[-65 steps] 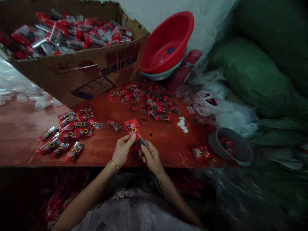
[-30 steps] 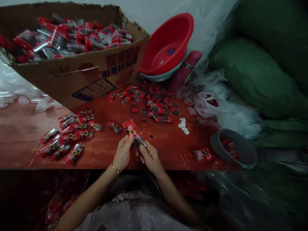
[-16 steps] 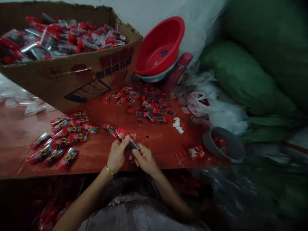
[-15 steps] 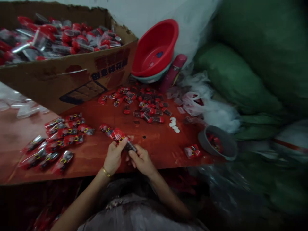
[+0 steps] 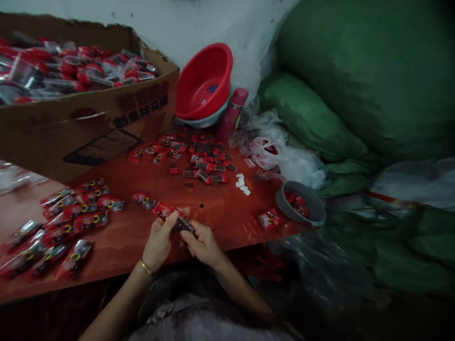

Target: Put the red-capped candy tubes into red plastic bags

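Observation:
My left hand [image 5: 159, 240], with a gold bracelet at its wrist, is closed on a red printed packet [image 5: 162, 210] that has a dark, clear-sided end. The thumb lies along its top. My right hand [image 5: 204, 244] pinches the dark end between thumb and fingers. Some fingertips are hidden beneath the packet. Just beyond my left hand, another red packet [image 5: 143, 201] rests on the reddish tabletop [image 5: 223, 220]. To the left, several similar filled packets [image 5: 83, 209] lie in loose rows. Further back is a heap of small red-capped clear tubes [image 5: 204, 166] with dark contents.
A cardboard box [image 5: 106, 128] full of red-capped tubes stands at the left. Behind the heap lean a red basin [image 5: 206, 85] and a pink flask [image 5: 232, 112]. A grey bowl [image 5: 316, 215] holds red pieces at right, beside a stack of red wrappers [image 5: 269, 219]. Green sacks [image 5: 313, 109] bulge beyond.
The view has shifted, so the table and its objects appear further left. Both hands keep hold of the packet, with little change in their grip.

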